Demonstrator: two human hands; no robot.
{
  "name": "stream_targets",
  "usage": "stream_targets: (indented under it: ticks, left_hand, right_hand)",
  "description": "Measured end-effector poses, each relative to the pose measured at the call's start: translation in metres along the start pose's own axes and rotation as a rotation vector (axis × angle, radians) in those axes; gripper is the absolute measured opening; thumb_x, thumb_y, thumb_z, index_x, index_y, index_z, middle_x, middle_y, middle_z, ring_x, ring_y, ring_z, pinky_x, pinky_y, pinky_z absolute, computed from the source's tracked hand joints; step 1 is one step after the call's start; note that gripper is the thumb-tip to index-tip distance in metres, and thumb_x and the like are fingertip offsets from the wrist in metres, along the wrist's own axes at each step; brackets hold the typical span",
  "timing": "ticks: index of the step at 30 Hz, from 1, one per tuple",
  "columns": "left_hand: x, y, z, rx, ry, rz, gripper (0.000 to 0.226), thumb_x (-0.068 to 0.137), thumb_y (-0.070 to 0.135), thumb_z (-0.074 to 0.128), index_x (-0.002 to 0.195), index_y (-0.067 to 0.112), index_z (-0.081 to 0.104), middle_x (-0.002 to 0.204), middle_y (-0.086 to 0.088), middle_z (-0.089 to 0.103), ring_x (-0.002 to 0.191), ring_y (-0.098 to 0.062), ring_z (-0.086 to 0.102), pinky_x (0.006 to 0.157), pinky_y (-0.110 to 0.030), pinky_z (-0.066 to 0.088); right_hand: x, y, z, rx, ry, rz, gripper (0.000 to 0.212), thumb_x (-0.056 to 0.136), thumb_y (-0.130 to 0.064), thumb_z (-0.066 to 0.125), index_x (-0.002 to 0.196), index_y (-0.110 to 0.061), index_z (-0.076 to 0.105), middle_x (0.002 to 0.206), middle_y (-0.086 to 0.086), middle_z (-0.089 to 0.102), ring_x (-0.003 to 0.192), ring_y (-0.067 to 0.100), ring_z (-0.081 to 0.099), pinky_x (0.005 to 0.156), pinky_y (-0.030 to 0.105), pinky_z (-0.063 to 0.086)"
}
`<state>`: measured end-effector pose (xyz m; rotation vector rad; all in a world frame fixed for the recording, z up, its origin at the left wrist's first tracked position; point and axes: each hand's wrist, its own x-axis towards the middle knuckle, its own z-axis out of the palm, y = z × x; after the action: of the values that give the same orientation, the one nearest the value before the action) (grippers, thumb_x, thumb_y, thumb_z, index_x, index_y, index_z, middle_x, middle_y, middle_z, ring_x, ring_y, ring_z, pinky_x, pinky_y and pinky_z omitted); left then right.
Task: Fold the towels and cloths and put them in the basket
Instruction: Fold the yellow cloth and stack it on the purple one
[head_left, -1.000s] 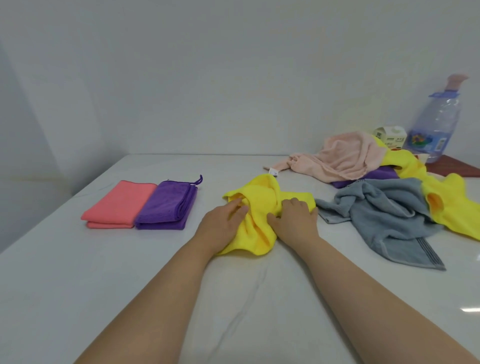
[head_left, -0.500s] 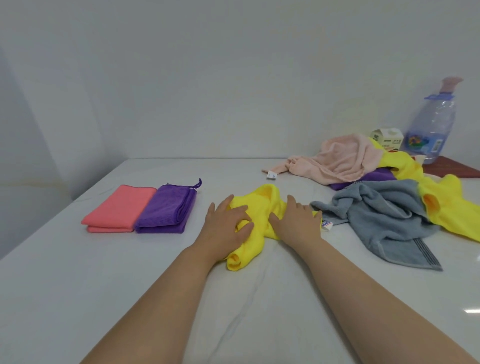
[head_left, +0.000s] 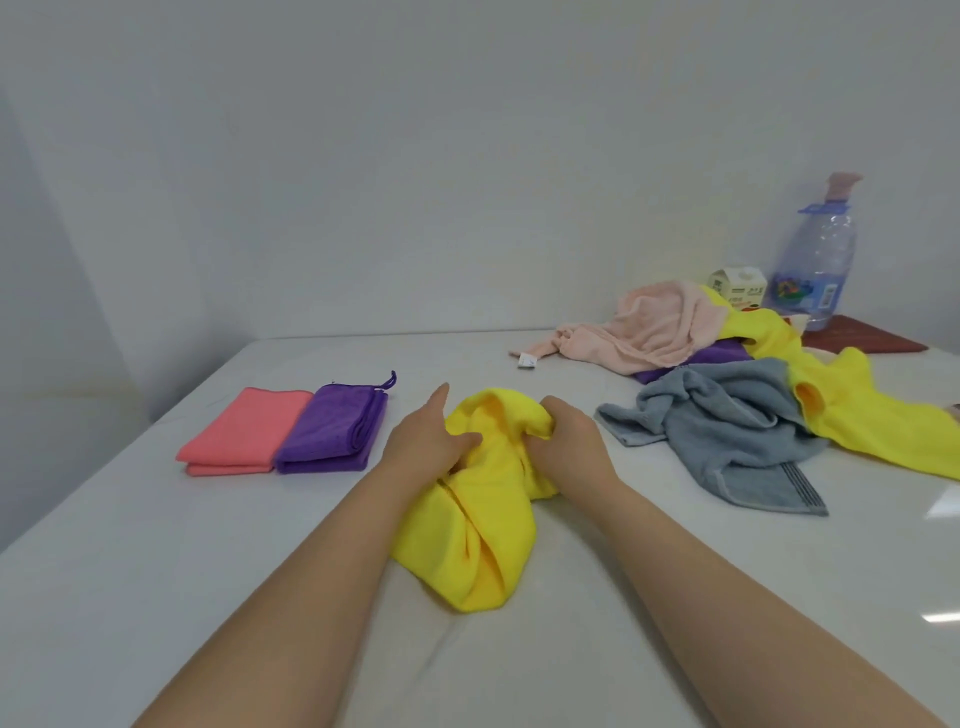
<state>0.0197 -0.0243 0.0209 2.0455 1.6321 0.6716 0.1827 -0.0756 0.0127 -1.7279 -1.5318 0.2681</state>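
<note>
- Cloth under your hands: the yellow cloth lies bunched and unfolded on the worktop, straight ahead of you. A rumpled hump sits at its far end, and a long creased tail runs back toward you between your forearms.
- Your left hand is on the hump's left side. The thumb is laid over a fold and pinches it, and the forefinger points straight away from you (the other fingers are hidden by the fabric).
- Your right hand has its fingers curled into the hump's right side, gripping a wad of it.
- To your left, well apart from the cloth, a coral cloth and a purple cloth lie folded flat, side by side and touching.
- To your right, a crumpled grey towel starts just beside your right hand. Behind it sits a heap with a pink towel and a second yellow cloth.
- At the far right corner stand a bottle and a carton, beside a red mat.
- The worktop's far edge meets the wall, and its left edge runs diagonally past the folded pair.
- Bare surface lies on the near left, outside your left forearm, and in a strip outside your right forearm (glare patches show there).
</note>
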Motion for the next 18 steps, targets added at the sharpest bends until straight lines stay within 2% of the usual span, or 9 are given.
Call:
stream_targets:
  ticks: [2, 5, 6, 9, 11, 12, 14, 16, 18]
  left_hand:
    - [-0.002, 0.005, -0.006, -0.024, -0.035, 0.039, 0.059, 0.085, 0.032, 0.066, 0.139, 0.024, 0.043, 0.126, -0.009, 0.060, 0.107, -0.024, 0.060, 0.093, -0.033, 0.047]
    - [-0.007, 0.013, -0.017, -0.051, -0.027, 0.057, 0.035, 0.083, 0.026, 0.068, 0.116, 0.021, 0.058, 0.099, -0.009, 0.068, 0.077, -0.020, 0.063, 0.079, -0.032, 0.052]
    - [-0.009, 0.018, -0.021, -0.026, -0.002, 0.074, 0.032, 0.082, 0.026, 0.069, 0.112, 0.021, 0.059, 0.096, -0.006, 0.066, 0.077, -0.018, 0.060, 0.078, -0.031, 0.050]
    - [-0.016, 0.030, -0.029, -0.079, -0.017, 0.202, 0.046, 0.073, 0.033, 0.074, 0.115, 0.019, 0.059, 0.111, 0.000, 0.055, 0.101, -0.014, 0.051, 0.091, -0.030, 0.042]
    - [-0.020, 0.036, -0.032, -0.186, -0.046, 0.270, 0.039, 0.070, 0.034, 0.074, 0.105, 0.018, 0.064, 0.118, 0.002, 0.057, 0.115, -0.014, 0.048, 0.099, -0.032, 0.039]
    - [-0.021, 0.040, -0.034, -0.233, -0.004, 0.277, 0.026, 0.074, 0.028, 0.075, 0.096, 0.017, 0.066, 0.116, 0.000, 0.060, 0.115, -0.016, 0.051, 0.098, -0.031, 0.040]
    - [-0.023, 0.047, -0.043, -0.304, 0.172, 0.246, 0.005, 0.082, 0.018, 0.069, 0.083, 0.016, 0.065, 0.099, 0.000, 0.066, 0.104, -0.019, 0.058, 0.085, -0.028, 0.043]
    - [-0.027, 0.057, -0.058, -0.336, 0.356, 0.200, 0.009, 0.087, 0.017, 0.061, 0.079, 0.016, 0.059, 0.078, 0.005, 0.060, 0.087, -0.021, 0.057, 0.066, -0.023, 0.040]
    - [-0.032, 0.069, -0.076, -0.385, 0.488, 0.174, 0.011, 0.090, 0.016, 0.055, 0.079, 0.013, 0.055, 0.070, 0.008, 0.051, 0.077, -0.019, 0.050, 0.056, -0.020, 0.033]
  right_hand:
    - [-0.006, -0.006, -0.010, 0.049, 0.032, -0.017, 0.027, 0.084, -0.006, 0.052, 0.067, -0.020, 0.036, 0.063, -0.005, 0.043, 0.071, 0.021, 0.045, 0.054, 0.033, 0.024]
    - [-0.015, -0.015, -0.026, 0.066, 0.052, -0.080, 0.031, 0.084, -0.005, 0.054, 0.067, -0.024, 0.036, 0.063, -0.006, 0.044, 0.067, 0.016, 0.044, 0.052, 0.024, 0.028]
    - [-0.017, -0.019, -0.031, 0.071, 0.057, -0.098, 0.032, 0.084, -0.005, 0.054, 0.066, -0.025, 0.035, 0.063, -0.007, 0.044, 0.065, 0.014, 0.043, 0.052, 0.022, 0.028]
    - [-0.019, -0.033, -0.046, 0.108, 0.066, -0.176, 0.032, 0.082, -0.002, 0.056, 0.067, -0.026, 0.039, 0.064, -0.008, 0.046, 0.063, 0.007, 0.044, 0.053, 0.022, 0.031]
    - [-0.020, -0.045, -0.056, 0.159, 0.094, -0.233, 0.032, 0.079, 0.002, 0.056, 0.068, -0.025, 0.042, 0.064, -0.008, 0.047, 0.063, 0.009, 0.045, 0.054, 0.027, 0.031]
    - [-0.020, -0.051, -0.061, 0.172, 0.126, -0.260, 0.033, 0.078, 0.003, 0.055, 0.067, -0.024, 0.042, 0.063, -0.008, 0.046, 0.063, 0.008, 0.044, 0.055, 0.026, 0.030]
    - [-0.022, -0.062, -0.075, 0.146, 0.214, -0.296, 0.026, 0.077, 0.003, 0.055, 0.070, -0.020, 0.045, 0.062, -0.008, 0.044, 0.063, 0.013, 0.043, 0.054, 0.027, 0.028]
    - [-0.022, -0.071, -0.090, 0.095, 0.315, -0.276, 0.014, 0.076, 0.000, 0.053, 0.076, -0.014, 0.049, 0.061, -0.002, 0.048, 0.064, 0.021, 0.045, 0.056, 0.034, 0.031]
    - [-0.017, -0.077, -0.107, -0.023, 0.384, -0.215, 0.005, 0.078, -0.007, 0.053, 0.082, -0.011, 0.053, 0.068, 0.005, 0.055, 0.068, 0.027, 0.049, 0.060, 0.037, 0.037]
